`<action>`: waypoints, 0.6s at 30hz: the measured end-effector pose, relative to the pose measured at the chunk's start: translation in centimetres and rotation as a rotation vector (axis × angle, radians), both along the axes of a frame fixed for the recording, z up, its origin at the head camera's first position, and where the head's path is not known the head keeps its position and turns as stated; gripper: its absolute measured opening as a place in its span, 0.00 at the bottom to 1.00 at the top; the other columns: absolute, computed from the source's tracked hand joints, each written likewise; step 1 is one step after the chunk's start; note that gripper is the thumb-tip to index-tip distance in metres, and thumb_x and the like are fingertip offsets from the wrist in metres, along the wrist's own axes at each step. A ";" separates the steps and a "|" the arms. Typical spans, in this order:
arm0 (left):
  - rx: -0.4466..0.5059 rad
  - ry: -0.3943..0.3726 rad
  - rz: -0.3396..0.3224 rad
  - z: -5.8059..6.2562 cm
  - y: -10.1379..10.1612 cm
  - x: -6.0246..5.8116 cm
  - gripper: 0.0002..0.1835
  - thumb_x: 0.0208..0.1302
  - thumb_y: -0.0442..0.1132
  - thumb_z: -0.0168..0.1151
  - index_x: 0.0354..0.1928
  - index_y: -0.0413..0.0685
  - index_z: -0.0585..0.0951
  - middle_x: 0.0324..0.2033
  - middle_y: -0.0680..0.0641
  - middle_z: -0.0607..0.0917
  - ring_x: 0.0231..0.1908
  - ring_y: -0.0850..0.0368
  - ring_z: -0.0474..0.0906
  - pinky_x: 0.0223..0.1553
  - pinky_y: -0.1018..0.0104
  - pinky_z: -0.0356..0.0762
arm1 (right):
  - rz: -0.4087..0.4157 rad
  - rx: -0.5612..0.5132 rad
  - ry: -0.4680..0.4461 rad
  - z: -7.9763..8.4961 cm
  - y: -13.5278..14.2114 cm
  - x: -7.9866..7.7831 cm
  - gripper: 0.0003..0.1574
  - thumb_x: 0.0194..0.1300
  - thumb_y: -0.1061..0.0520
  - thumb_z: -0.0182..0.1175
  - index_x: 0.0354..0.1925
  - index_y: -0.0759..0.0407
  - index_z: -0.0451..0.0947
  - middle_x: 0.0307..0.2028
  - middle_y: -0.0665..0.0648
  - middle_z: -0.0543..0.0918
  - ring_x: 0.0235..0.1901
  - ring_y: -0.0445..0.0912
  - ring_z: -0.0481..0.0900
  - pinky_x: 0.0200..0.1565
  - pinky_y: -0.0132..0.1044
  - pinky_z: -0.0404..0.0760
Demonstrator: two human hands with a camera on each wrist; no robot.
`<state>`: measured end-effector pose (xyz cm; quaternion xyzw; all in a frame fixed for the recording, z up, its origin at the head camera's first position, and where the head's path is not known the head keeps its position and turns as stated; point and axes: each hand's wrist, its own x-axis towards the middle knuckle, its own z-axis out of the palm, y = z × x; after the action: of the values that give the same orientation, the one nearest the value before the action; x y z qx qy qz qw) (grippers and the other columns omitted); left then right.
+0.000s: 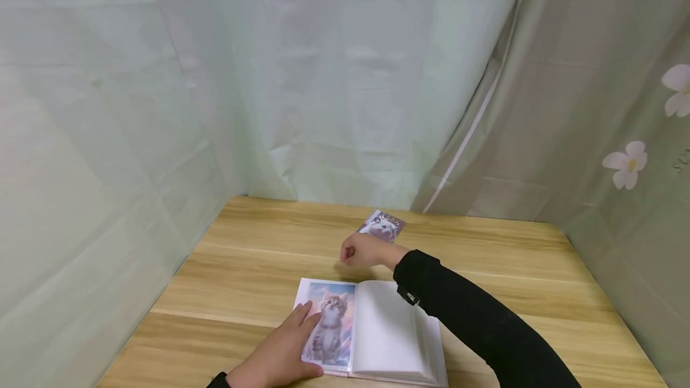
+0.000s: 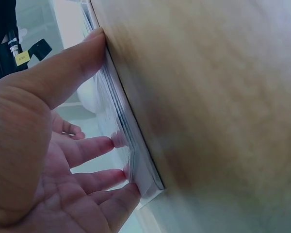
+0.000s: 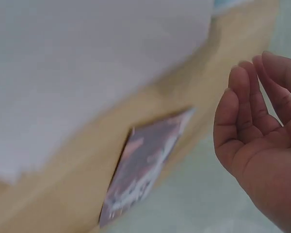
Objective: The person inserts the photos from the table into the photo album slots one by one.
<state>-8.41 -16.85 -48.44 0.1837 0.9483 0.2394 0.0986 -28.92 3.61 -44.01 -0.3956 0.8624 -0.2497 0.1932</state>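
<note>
An album (image 1: 388, 328) lies spread on the wooden table, a kitten picture (image 1: 336, 322) in its left page and a blank white page on the right. My left hand (image 1: 286, 346) rests on the left side of the album, fingertips on the page and thumb by its near edge. The left wrist view shows those fingers (image 2: 94, 145) spread along the album's edge (image 2: 131, 116). Above the album, beside a card with a white animal (image 1: 384, 226), hovers my right hand (image 1: 366, 250), holding nothing. Its fingers curl loosely in the right wrist view, apart from the card (image 3: 143, 167).
Pale curtains (image 1: 345, 76) hang behind and on both sides of the table (image 1: 242, 262), with white flowers printed on the right one. The black right sleeve (image 1: 474, 316) crosses over the album's right side.
</note>
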 end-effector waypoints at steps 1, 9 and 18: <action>0.000 0.001 0.000 0.0 0.0 0.0 0.52 0.47 0.59 0.78 0.70 0.38 0.69 0.72 0.30 0.61 0.70 0.30 0.58 0.62 0.36 0.68 | -0.015 0.005 -0.001 0.3 0.2 -0.3 0.02 0.65 0.65 0.64 0.37 0.62 0.84 0.31 0.47 0.83 0.33 0.38 0.78 0.40 0.31 0.78; -0.002 0.008 0.004 0.0 -0.2 0.1 0.52 0.48 0.59 0.78 0.71 0.38 0.69 0.72 0.31 0.61 0.70 0.30 0.58 0.61 0.37 0.69 | -0.074 -0.013 0.105 1.8 3.0 -4.1 0.03 0.65 0.65 0.64 0.34 0.65 0.83 0.28 0.49 0.81 0.29 0.38 0.74 0.35 0.31 0.76; -0.011 0.000 0.010 0.2 0.1 0.3 0.52 0.48 0.59 0.77 0.71 0.39 0.68 0.73 0.32 0.61 0.70 0.31 0.58 0.61 0.37 0.69 | -0.299 0.049 0.117 2.3 6.9 -7.8 0.12 0.65 0.64 0.62 0.45 0.70 0.81 0.41 0.62 0.84 0.44 0.54 0.80 0.50 0.47 0.80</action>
<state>-8.08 -16.75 -48.26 0.1785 0.9505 0.2346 0.0985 -36.72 10.50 -41.74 -0.2720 0.9273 -0.2309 0.1129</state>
